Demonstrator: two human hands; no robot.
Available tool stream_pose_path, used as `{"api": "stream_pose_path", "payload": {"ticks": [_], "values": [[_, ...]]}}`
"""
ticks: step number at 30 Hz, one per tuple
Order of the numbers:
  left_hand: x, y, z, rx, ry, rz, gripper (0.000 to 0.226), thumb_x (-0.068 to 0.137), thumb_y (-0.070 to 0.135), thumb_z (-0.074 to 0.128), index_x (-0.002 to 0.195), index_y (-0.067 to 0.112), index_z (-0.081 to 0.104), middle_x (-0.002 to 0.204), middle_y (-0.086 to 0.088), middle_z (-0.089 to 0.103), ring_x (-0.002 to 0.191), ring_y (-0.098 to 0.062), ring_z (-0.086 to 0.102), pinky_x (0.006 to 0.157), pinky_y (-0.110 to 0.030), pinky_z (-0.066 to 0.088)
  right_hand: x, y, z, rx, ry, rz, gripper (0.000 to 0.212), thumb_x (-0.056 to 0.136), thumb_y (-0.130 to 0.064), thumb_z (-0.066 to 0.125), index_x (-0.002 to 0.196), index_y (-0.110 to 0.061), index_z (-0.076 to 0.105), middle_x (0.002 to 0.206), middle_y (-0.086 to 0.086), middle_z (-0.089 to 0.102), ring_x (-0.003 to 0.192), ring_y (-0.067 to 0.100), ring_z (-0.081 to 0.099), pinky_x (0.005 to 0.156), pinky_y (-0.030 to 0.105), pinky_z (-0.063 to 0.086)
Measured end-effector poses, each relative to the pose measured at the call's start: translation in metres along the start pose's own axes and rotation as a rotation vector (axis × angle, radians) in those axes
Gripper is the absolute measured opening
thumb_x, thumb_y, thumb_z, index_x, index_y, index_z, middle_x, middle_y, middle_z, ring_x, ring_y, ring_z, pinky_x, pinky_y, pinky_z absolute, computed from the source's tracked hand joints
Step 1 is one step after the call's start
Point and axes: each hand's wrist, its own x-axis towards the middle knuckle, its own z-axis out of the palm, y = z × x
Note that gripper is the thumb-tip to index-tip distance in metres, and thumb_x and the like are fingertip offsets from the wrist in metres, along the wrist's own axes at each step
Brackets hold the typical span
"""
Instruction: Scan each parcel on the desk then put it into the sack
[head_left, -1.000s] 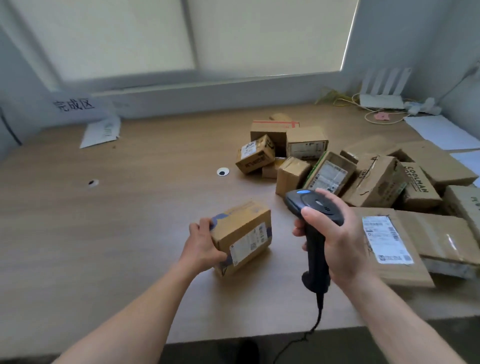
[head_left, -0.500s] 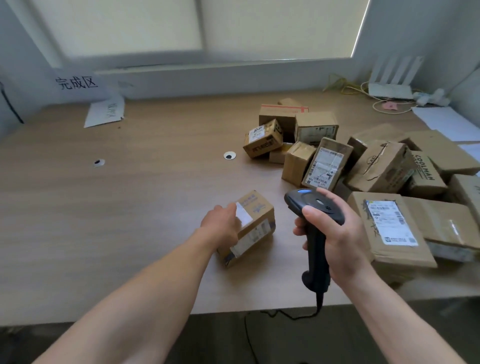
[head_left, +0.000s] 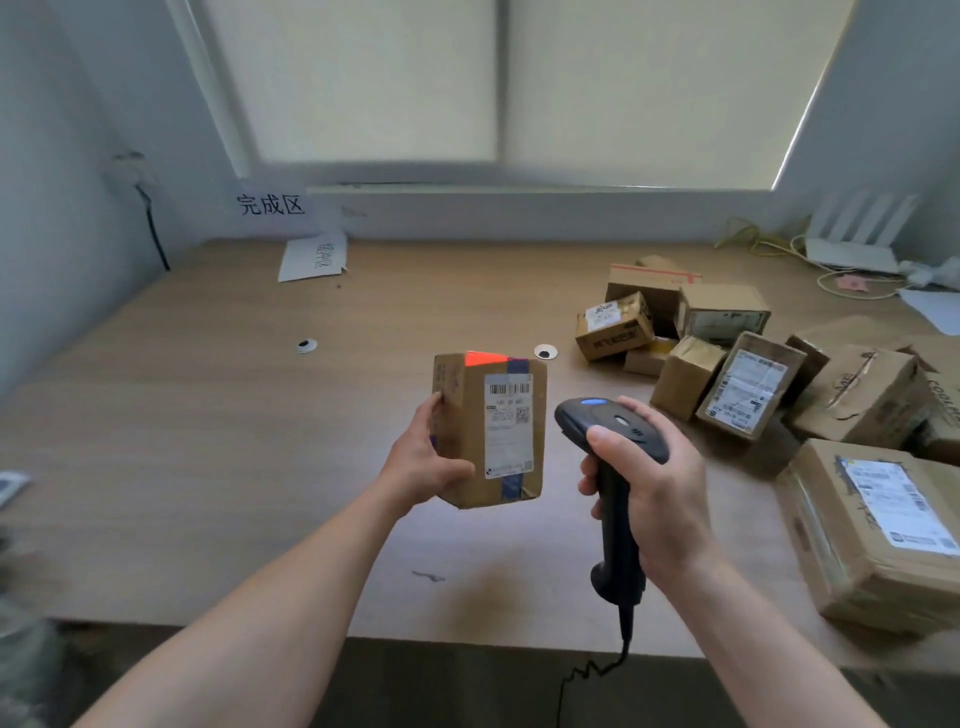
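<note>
My left hand (head_left: 423, 462) grips a small cardboard parcel (head_left: 467, 447) upright above the desk, its white barcode label facing me. A red scan light falls on the parcel's top edge. My right hand (head_left: 657, 493) grips the handle of a black barcode scanner (head_left: 608, 431), whose head points at the parcel from the right. The two are a short gap apart. The sack is not in view.
A heap of cardboard parcels (head_left: 748, 384) covers the right side of the wooden desk (head_left: 208, 415), with a larger labelled box (head_left: 878, 530) at the front right. A paper sign (head_left: 270, 205) hangs on the back wall, and a white router (head_left: 857, 234) with cables sits at the back right.
My left hand lifted the small parcel off the desk and turned it upright, label toward me. The scanner's red light now falls on it. The camera view tilted upward.
</note>
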Motion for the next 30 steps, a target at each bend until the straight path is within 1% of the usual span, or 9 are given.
{"api": "stream_pose_path", "payload": {"ticks": [2,4,10,13,16,20,24,26,30], "values": [[-0.005,-0.005,-0.022,-0.029,0.016,0.003,0.108,0.071,0.006,0.082,0.154,0.043,0.022,0.121,-0.004,0.061,0.109,-0.026,0.063,0.092,-0.047,0.057,-0.006,-0.001,0.021,0.001,-0.024,-0.010,0.042,0.072,-0.032,0.074,0.112,-0.033,0.063,0.073,0.012,0.069,0.061,0.025,0.062,0.050,0.036,0.047],[-0.009,-0.010,-0.043,-0.049,0.025,0.007,0.109,0.071,0.006,0.082,0.154,0.043,0.022,0.122,-0.005,0.061,0.108,-0.027,0.064,0.091,-0.049,0.058,-0.011,-0.002,0.041,-0.001,-0.041,-0.013,0.041,0.072,-0.032,0.074,0.112,-0.034,0.062,0.073,0.012,0.069,0.061,0.025,0.061,0.050,0.036,0.047],[-0.017,-0.025,-0.091,-0.099,0.062,0.029,0.111,0.064,0.011,0.082,0.152,0.046,0.024,0.121,-0.006,0.062,0.105,-0.027,0.066,0.088,-0.052,0.059,-0.023,-0.003,0.089,0.001,-0.083,-0.045,0.037,0.071,-0.029,0.073,0.107,-0.033,0.065,0.069,0.011,0.067,0.058,0.024,0.060,0.048,0.036,0.045],[-0.020,-0.031,-0.109,-0.110,0.088,0.034,0.111,0.062,0.014,0.082,0.150,0.047,0.025,0.119,-0.006,0.064,0.104,-0.028,0.067,0.085,-0.052,0.060,-0.024,-0.001,0.107,-0.010,-0.110,-0.052,0.039,0.072,-0.030,0.073,0.110,-0.032,0.065,0.071,0.011,0.068,0.059,0.023,0.061,0.048,0.035,0.047],[-0.023,-0.034,-0.123,-0.129,0.096,0.041,0.109,0.063,0.014,0.082,0.149,0.048,0.025,0.117,-0.006,0.065,0.104,-0.029,0.068,0.082,-0.053,0.061,-0.025,0.000,0.119,-0.015,-0.124,-0.053,0.042,0.071,-0.030,0.074,0.112,-0.032,0.065,0.071,0.012,0.068,0.059,0.024,0.061,0.048,0.036,0.047],[-0.027,-0.037,-0.137,-0.168,0.116,0.042,0.107,0.070,0.004,0.082,0.151,0.044,0.025,0.114,-0.007,0.066,0.103,-0.028,0.067,0.080,-0.052,0.062,-0.026,-0.002,0.132,-0.008,-0.146,-0.054,0.038,0.070,-0.028,0.073,0.107,-0.032,0.066,0.069,0.014,0.066,0.058,0.025,0.060,0.048,0.036,0.045],[-0.032,-0.039,-0.147,-0.177,0.136,0.044,0.107,0.072,0.005,0.082,0.153,0.043,0.023,0.113,-0.002,0.065,0.104,-0.025,0.066,0.080,-0.051,0.062,-0.027,-0.002,0.140,-0.004,-0.175,-0.051,0.035,0.070,-0.028,0.073,0.104,-0.031,0.066,0.068,0.014,0.065,0.057,0.027,0.059,0.047,0.036,0.043],[-0.036,-0.039,-0.150,-0.180,0.155,0.045,0.106,0.072,0.005,0.082,0.153,0.042,0.024,0.112,0.000,0.064,0.104,-0.023,0.066,0.079,-0.050,0.062,-0.028,-0.003,0.142,-0.005,-0.194,-0.051,0.037,0.070,-0.028,0.073,0.106,-0.031,0.066,0.067,0.013,0.065,0.057,0.027,0.059,0.046,0.036,0.043],[-0.046,-0.040,-0.155,-0.190,0.194,0.050,0.106,0.072,0.006,0.082,0.153,0.042,0.024,0.116,0.000,0.063,0.105,-0.024,0.066,0.079,-0.051,0.062,-0.029,-0.005,0.143,0.000,-0.239,-0.048,0.039,0.069,-0.028,0.073,0.108,-0.030,0.066,0.067,0.013,0.066,0.057,0.027,0.059,0.046,0.035,0.044]]}}
